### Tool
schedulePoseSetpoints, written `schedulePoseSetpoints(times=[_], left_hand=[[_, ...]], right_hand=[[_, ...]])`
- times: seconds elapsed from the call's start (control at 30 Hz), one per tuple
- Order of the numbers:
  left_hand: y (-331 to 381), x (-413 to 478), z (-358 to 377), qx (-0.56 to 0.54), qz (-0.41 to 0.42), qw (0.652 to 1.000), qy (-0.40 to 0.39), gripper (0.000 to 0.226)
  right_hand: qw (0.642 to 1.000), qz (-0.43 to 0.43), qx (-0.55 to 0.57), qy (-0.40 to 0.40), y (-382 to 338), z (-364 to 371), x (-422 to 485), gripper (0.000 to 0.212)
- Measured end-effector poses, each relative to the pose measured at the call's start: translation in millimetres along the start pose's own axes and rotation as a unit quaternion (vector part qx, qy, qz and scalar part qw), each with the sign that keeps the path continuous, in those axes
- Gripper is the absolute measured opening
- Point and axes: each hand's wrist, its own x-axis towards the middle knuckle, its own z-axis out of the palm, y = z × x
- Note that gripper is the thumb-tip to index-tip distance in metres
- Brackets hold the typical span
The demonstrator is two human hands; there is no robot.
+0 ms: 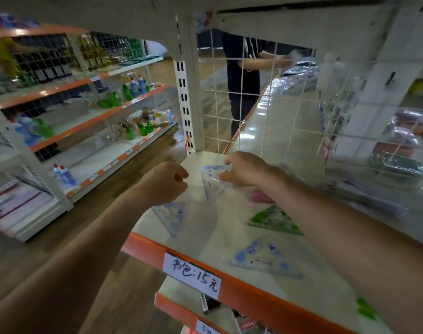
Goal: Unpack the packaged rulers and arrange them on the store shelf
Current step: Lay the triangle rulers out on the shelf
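Head view, from my remote seat: nearest me, at 6 o'clock, the shelf (157, 255) shows its orange front lip with a handwritten price label (192, 276) stuck on it. On the pale board just behind, at 5 o'clock, a near blue ruler (263, 260), triangular and clear, lies flat. Beyond it, a green ruler (274, 220) lies flat beside my right forearm. At 7 o'clock a left blue ruler (172, 216) lies flat near the shelf's end, just below my left hand (164, 182). That hand's fingers are curled in; through the blur I cannot tell whether they grasp anything. At the centre my right hand (244, 168) pinches the top edge of the held ruler (214, 183), a blue-printed triangle raised off the board and tilted, point down. A blurred red item (262, 196) lies just under that wrist. Farther back, at 12 o'clock, a white wire grid (241, 97) backs the shelf, with a person (239, 68) standing behind it. At 10 o'clock, across the aisle, another rack (90, 116) carries bottles.
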Motion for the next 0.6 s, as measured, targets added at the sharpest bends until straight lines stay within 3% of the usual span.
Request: schedulePoseSetpoints(times=[0.07, 0.17, 0.43, 0.53, 0.6], left_hand=[[-3.7, 2.8, 0.6, -0.004, -0.009, 1.0, -0.003, 0.031], [-7.2, 9.3, 3.7, -0.007, -0.02, 1.0, -0.011, 0.034], [1.2, 25.4, 13.1, -0.045, -0.039, 0.997, -0.039, 0.047], [5.7, 28.2, 13.4, -0.085, -0.059, 0.994, -0.041, 0.056], [6.7, 27.0, 11.9, -0.131, -0.079, 0.987, -0.041, 0.062]], right_hand=[[0.999, 0.021, -0.022, -0.045, -4.8, 6.3, 18.7, 0.064], [0.994, 0.028, -0.048, -0.099, -9.2, 10.3, 35.5, 0.061], [0.99, -0.001, -0.07, -0.12, -12.4, 2.6, 46.2, 0.059], [0.993, -0.02, -0.003, -0.12, -8.8, 5.2, 47.9, 0.043], [0.984, -0.049, 0.12, -0.12, -8.1, 6.8, 43.6, 0.032]])
